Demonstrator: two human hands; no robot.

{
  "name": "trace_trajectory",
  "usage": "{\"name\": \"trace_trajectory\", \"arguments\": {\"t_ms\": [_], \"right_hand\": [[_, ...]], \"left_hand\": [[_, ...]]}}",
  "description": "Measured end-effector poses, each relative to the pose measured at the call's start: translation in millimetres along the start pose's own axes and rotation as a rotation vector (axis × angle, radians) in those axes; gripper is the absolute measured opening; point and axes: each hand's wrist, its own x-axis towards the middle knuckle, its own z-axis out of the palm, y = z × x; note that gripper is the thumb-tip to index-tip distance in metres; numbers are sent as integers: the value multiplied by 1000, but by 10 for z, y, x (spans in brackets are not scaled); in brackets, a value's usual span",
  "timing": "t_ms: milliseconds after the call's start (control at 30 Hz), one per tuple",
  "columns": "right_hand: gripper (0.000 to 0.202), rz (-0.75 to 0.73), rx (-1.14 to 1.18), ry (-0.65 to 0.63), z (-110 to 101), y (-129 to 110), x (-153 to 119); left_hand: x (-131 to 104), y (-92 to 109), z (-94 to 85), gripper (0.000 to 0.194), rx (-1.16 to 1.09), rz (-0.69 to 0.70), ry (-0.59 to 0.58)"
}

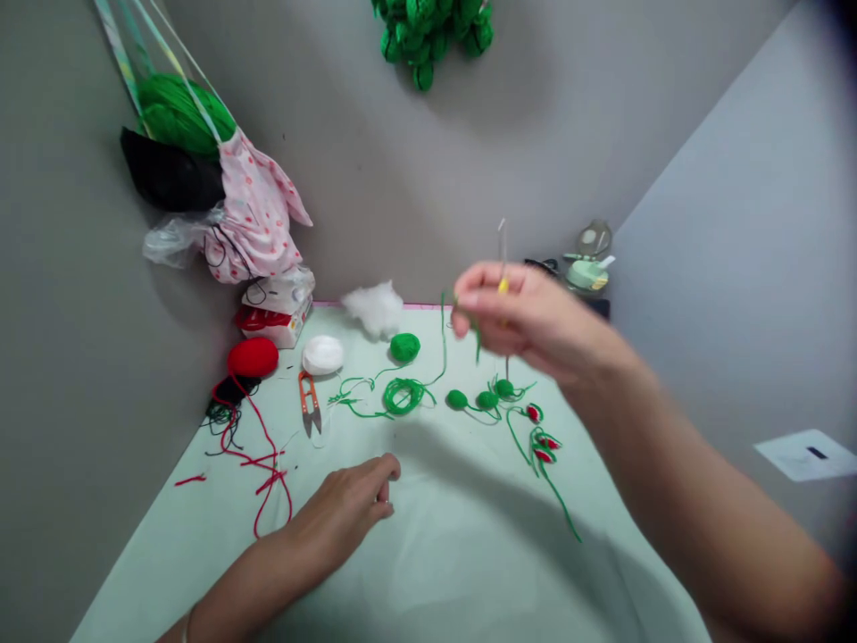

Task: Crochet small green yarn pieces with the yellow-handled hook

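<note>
My right hand (536,313) is raised above the back of the table, its fingers closed round a crochet hook (503,250) that stands upright with a yellow grip. Green yarn (443,335) runs from those fingertips down to a loose green coil (403,396) on the table. Low over the table's middle is my left hand (354,500), loosely curled, a gap between thumb and forefinger and nothing seen in it. Below the raised hand lie small green crocheted balls (486,400) and red-and-green pieces (544,455) with yarn tails.
Orange thread snips (309,402) lie near a white yarn ball (322,355), a red yarn ball (253,357) and a green ball (404,347). White stuffing (375,309) sits at the back edge. A pink bag (258,205) hangs at left; green pieces (435,31) hang above.
</note>
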Motion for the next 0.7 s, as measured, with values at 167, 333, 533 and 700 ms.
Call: {"name": "trace_trajectory", "arguments": {"t_ms": [167, 333, 533, 700], "right_hand": [[24, 302, 91, -1, 133, 1000, -484], [23, 329, 95, 14, 224, 1244, -822], [19, 271, 83, 100, 240, 1181, -1051], [22, 224, 111, 192, 184, 1184, -1129]], "left_hand": [[16, 142, -24, 15, -273, 36, -11], [116, 410, -13, 27, -659, 92, 38], [229, 522, 133, 27, -702, 211, -94], [261, 520, 181, 28, -651, 178, -99]]}}
